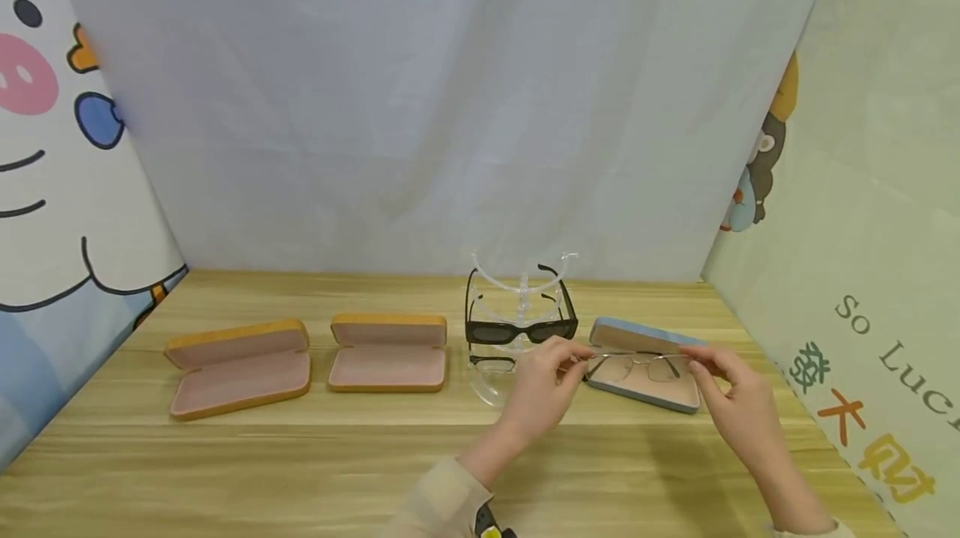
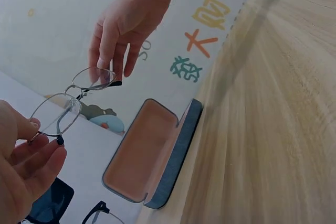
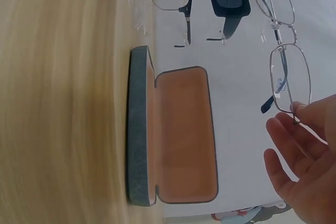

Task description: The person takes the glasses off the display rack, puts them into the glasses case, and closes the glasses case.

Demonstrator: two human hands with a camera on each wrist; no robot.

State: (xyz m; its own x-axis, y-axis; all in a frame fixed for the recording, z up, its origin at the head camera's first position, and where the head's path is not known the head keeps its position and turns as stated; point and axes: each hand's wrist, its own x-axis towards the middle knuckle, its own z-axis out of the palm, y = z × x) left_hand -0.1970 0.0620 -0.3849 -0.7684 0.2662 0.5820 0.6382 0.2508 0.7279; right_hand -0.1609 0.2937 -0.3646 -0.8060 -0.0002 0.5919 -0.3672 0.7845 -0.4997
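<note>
A pair of thin metal-rimmed eyeglasses [image 1: 640,362] is held between both hands, in front of and above an open blue glasses case [image 1: 637,400] with a pinkish lining. My left hand [image 1: 542,386] pinches the left end of the frame. At the opposite end, the thumb and fingers of my right hand [image 1: 742,403] pinch the frame by the hinge. Dark-tipped temples [image 3: 268,103] extend behind the lenses in the right wrist view. Nothing lies inside the blue case [image 3: 186,135], seen from the side there.
Left of the blue case stands a clear tiered display stand [image 1: 523,292]. It bears black sunglasses [image 1: 521,333] and, lower down, dark-browed eyeglasses [image 1: 492,361] partly behind my left hand. Two open orange cases [image 1: 387,388] [image 1: 243,407] lie farther left on the wooden table [image 1: 285,471]. A grey-white cloth [image 1: 375,105] hangs behind.
</note>
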